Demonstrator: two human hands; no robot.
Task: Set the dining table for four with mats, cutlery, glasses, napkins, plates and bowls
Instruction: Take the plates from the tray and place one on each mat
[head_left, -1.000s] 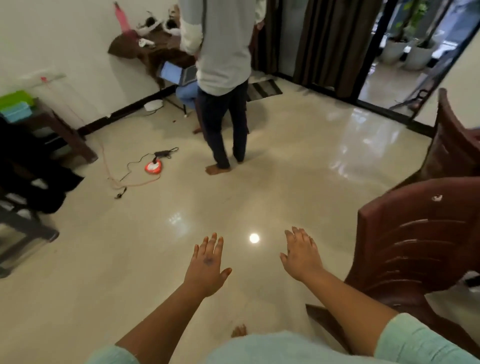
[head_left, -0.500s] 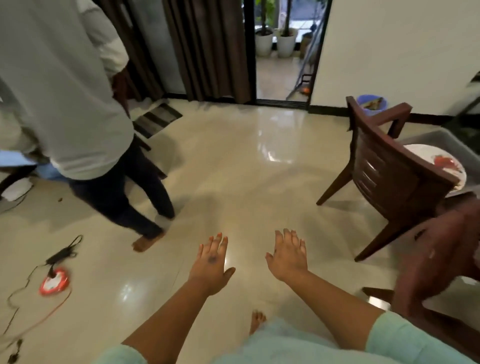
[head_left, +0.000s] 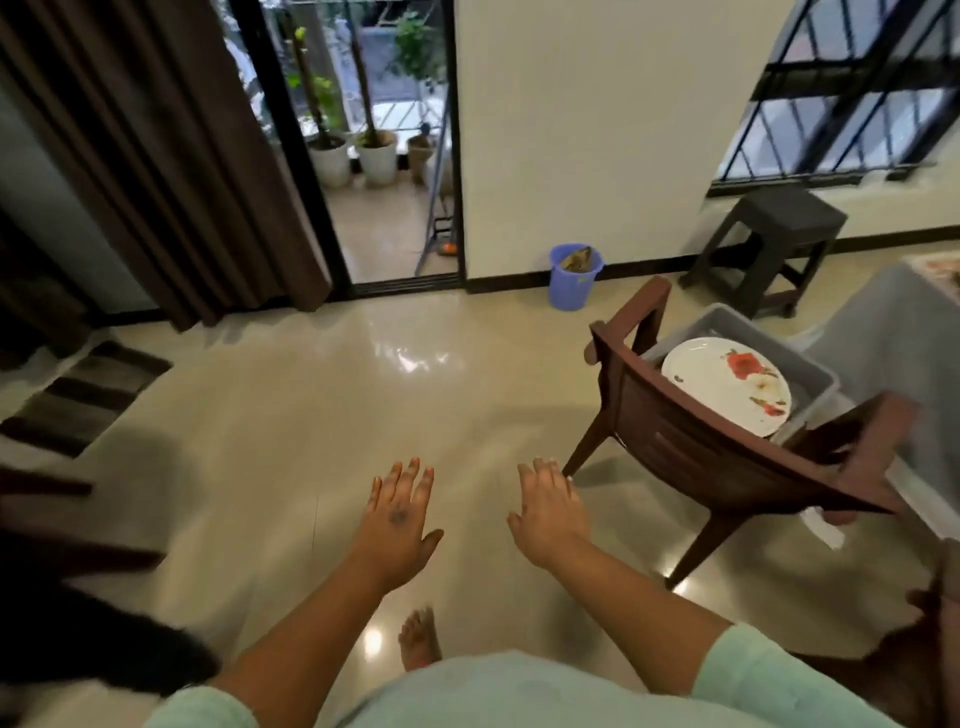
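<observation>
A white plate with a red flower print (head_left: 727, 392) lies in a grey tub (head_left: 810, 371) on the seat of a brown chair (head_left: 727, 457) at the right. My left hand (head_left: 397, 512) and my right hand (head_left: 548, 512) are held out over the floor, palms down, fingers straight, holding nothing. The right hand is just left of the chair's front leg. A grey-covered table (head_left: 898, 332) shows at the right edge.
A blue bin (head_left: 575, 278) stands by the wall. A dark stool (head_left: 769, 244) sits under the window. Brown curtains (head_left: 156, 156) hang left of an open doorway with potted plants (head_left: 376, 150). A striped mat (head_left: 83, 395) lies at the left. Another dark chair (head_left: 935, 649) is at bottom right.
The view has swung right: the other person has left the frame, and the chair with the plate, the bin and the stool have come into view. Both hands stay open and empty.
</observation>
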